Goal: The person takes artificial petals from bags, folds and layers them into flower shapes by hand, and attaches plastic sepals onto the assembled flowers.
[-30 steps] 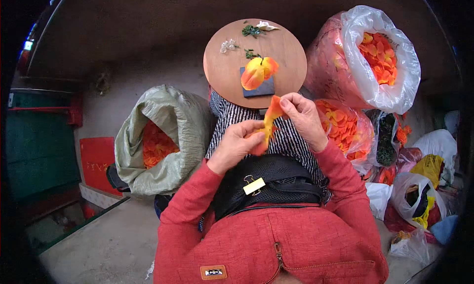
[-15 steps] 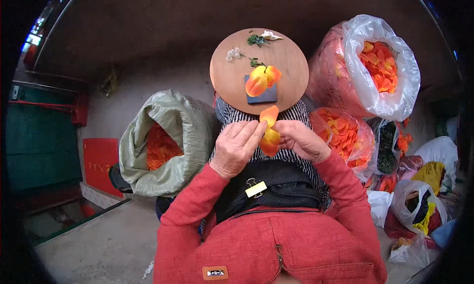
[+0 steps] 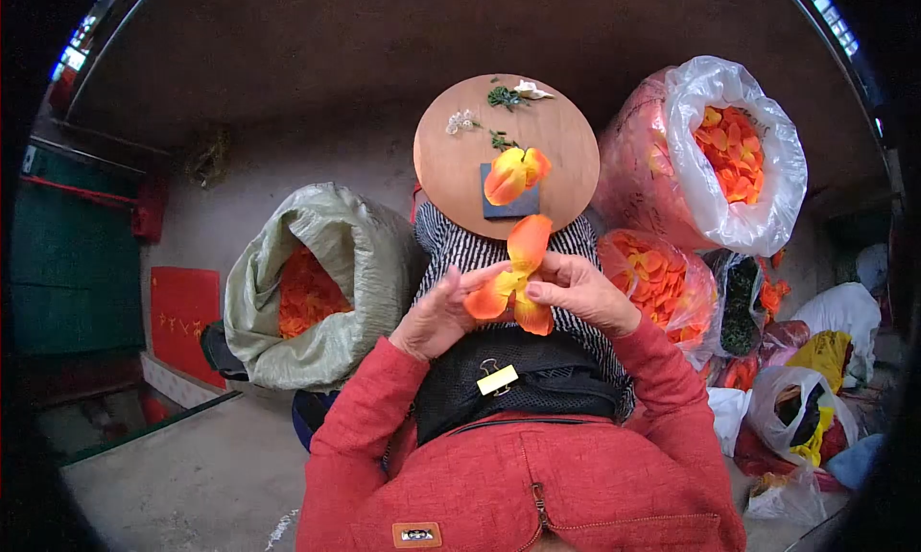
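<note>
In front of my lap, my right hand (image 3: 585, 293) pinches an orange-and-yellow artificial flower petal piece (image 3: 530, 245) near its yellow centre. Its lobes spread upward, left and down. My left hand (image 3: 439, 312) is beside the left lobe with its fingers stretched out and apart; whether they touch the lobe is hard to tell. On the round wooden table (image 3: 446, 173) beyond, another orange-yellow petal piece (image 3: 516, 175) lies over a dark square pad (image 3: 508, 210). Small green flower parts (image 3: 503, 96), clear-white pieces (image 3: 461, 121) and a white item (image 3: 532, 90) lie farther back.
A pale green sack (image 3: 374, 283) of orange petals stands at left. To the right are a large clear bag (image 3: 662, 159) and a smaller bag (image 3: 662, 279) of petals, plus a bag of dark green pieces (image 3: 739, 307). A yellow binder clip (image 3: 497, 379) sits on my black waist pouch.
The petal piece has spread from two visible lobes to three. My left hand's fingers have gone from pinching it to stretched out. The whole view has shifted slightly.
</note>
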A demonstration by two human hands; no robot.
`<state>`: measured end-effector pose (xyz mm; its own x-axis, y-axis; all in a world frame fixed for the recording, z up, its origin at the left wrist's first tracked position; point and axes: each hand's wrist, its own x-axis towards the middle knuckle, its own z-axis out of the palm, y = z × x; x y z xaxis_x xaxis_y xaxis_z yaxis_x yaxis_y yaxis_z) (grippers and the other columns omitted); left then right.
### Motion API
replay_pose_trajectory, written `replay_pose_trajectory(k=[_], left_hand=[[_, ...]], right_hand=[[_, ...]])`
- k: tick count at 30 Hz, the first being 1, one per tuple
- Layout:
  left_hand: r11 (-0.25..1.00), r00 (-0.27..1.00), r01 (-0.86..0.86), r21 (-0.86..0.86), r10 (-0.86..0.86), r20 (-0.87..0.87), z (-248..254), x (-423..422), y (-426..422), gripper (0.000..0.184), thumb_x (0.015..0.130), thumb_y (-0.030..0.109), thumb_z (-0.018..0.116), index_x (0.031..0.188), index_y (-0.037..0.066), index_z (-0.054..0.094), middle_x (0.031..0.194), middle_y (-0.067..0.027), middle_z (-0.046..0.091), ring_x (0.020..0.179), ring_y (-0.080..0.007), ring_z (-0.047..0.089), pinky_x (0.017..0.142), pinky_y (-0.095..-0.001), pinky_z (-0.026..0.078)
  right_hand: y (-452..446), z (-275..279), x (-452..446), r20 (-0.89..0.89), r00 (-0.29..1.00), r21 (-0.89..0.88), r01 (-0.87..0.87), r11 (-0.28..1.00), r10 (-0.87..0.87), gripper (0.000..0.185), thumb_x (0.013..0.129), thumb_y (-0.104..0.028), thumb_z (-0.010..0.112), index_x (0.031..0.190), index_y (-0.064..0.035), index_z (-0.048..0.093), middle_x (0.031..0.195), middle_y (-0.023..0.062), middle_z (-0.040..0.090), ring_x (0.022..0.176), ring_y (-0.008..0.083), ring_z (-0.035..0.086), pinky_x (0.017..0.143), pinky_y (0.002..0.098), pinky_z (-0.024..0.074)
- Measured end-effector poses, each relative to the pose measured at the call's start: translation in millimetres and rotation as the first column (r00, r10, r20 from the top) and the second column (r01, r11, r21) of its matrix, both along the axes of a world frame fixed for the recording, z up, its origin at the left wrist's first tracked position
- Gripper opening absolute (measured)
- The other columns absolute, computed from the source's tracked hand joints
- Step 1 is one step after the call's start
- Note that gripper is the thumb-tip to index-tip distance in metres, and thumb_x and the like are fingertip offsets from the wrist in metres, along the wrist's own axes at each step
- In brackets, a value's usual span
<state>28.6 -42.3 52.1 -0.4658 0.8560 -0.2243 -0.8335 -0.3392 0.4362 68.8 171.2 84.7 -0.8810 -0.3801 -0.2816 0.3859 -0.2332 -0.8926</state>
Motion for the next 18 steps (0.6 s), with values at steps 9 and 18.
replay_pose_trajectory(k=[9, 18], left_hand=[[0.901, 0.855, -0.401, -0.167, 0.303, -0.421, 48.8, -71.2, 39.6, 0.025, 0.085, 0.013, 0.058, 0.106, 0.002, 0.053, 0.097, -0.0039, 0.058, 0.090, -0.0110, 0.057, 0.078, -0.0255, 0.048], [0.868, 0.857, -0.429, -0.250, 0.303, -0.417, 20.8, -123.5, 59.1, 0.029, 0.083, 0.008, 0.060, 0.110, 0.003, 0.051, 0.096, -0.0046, 0.058, 0.088, -0.0115, 0.057, 0.079, -0.0234, 0.047]], right_hand=[[15.9, 36.8, -56.7, -0.221, 0.950, 0.049, 0.236, 0.970, -0.220, 0.028, 0.086, -0.011, 0.055, 0.112, -0.0003, 0.053, 0.103, 0.0035, 0.060, 0.094, 0.0094, 0.056, 0.084, 0.0254, 0.0450], [33.2, -12.2, -82.1, 0.009, 0.933, -0.061, 0.361, 0.931, -0.361, 0.020, 0.085, -0.015, 0.059, 0.097, 0.0001, 0.058, 0.089, 0.0032, 0.061, 0.077, 0.0084, 0.060, 0.070, 0.0193, 0.0484]])
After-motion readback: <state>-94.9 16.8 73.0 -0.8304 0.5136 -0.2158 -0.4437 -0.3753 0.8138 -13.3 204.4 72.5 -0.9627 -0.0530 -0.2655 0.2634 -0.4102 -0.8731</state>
